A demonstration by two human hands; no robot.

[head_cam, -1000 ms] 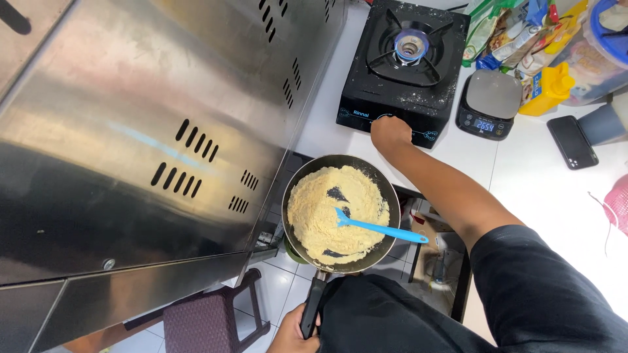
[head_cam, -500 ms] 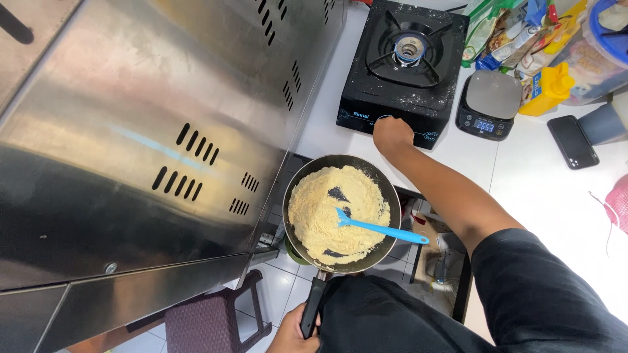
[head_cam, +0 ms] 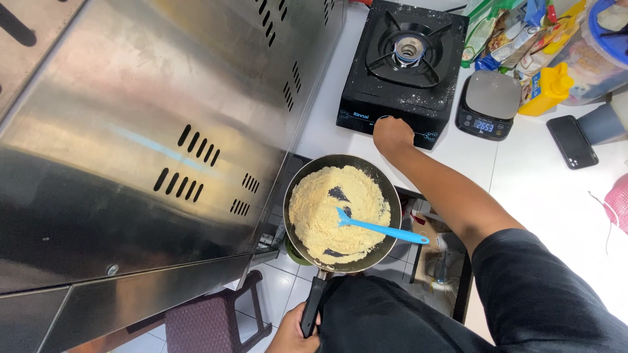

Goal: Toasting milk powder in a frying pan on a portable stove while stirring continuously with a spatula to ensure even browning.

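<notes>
Down by the person's body, the left hand (head_cam: 292, 333) is wrapped tight around the black handle of the pan (head_cam: 340, 212). That handle points back toward the person, and the round part full of yellow crumbs sits off the counter, just in front of the stove (head_cam: 402, 62). Farther out, the right hand (head_cam: 391, 134) touches the stove's front knob; whether its fingers pinch it is hidden. A blue spatula (head_cam: 379, 227) rests in the pan.

scale screen (head_cam: 485, 125): small, dark | snack packets (head_cam: 504, 33): colourful, behind scale | phone (head_cam: 572, 142): black, right
</notes>
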